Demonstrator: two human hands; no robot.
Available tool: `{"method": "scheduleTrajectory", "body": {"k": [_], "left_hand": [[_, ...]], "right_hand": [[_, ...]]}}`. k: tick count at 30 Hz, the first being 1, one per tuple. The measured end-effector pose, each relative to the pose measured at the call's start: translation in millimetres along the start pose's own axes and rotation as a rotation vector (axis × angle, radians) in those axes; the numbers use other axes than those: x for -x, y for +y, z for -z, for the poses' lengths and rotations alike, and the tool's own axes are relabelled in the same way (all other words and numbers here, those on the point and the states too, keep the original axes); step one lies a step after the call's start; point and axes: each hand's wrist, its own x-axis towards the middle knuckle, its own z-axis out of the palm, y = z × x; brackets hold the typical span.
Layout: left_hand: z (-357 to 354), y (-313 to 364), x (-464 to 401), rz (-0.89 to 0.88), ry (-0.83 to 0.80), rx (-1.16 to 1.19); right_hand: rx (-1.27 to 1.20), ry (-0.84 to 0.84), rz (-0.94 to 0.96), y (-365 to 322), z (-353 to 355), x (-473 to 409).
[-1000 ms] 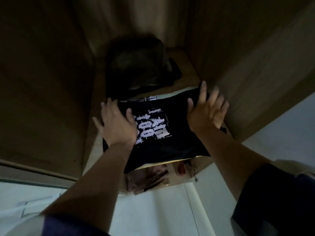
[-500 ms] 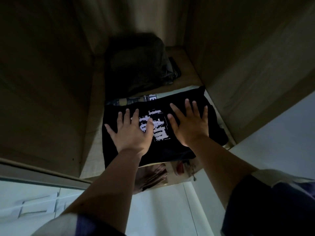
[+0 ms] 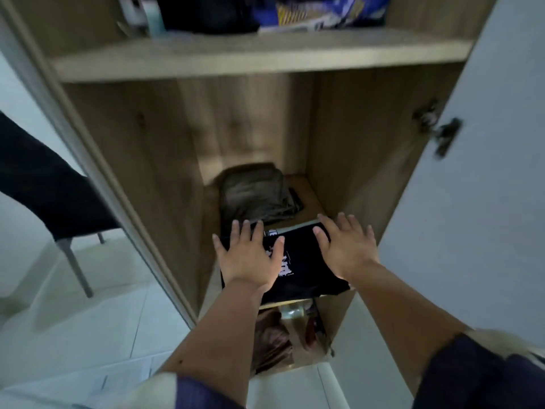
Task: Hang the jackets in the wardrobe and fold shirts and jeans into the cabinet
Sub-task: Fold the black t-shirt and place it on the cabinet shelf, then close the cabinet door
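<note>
A folded black shirt with white print lies at the front of a wooden cabinet shelf. My left hand rests flat on its left side, fingers spread. Over the shirt's right side is my right hand, fingers apart; whether it touches the cloth I cannot tell. Behind the shirt sits a folded grey-olive garment against the back wall.
A higher shelf holds dark and blue items. The white cabinet door stands open on the right. Below the shirt's shelf are brownish clothes. A dark chair with metal legs stands on the tiled floor at left.
The view has pulled back and up, and the cabinet's upper shelf and door have come into sight. Both hands have slid apart from the shirt's middle toward its sides.
</note>
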Motion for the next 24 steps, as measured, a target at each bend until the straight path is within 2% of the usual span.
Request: {"method": "scheduleTrajectory", "body": {"k": [8,12,16,21,24], "left_hand": [[98.8,19.6,107.0,-0.050,0.110,0.018],[132.4,38.9,172.7,-0.074,0.204,0.055],[154.1,64.1,237.9,-0.094,0.228,0.101],[179.8,109.3,302.6,-0.193,0.282,0.143],[196.9,142.8,325.1,-0.264,0.305,0.174]], "right_hand": [[0.019,0.062,0.005,10.4,93.1,116.6],[0.026,0.124,0.040,24.8,132.9,187.0],[0.067,0.199,0.030,47.1,166.9,258.1],[0.082,0.384,0.023,72.0,221.5,322.1],[0.121,0.609,0.056,85.4,257.7,350.7]]}}
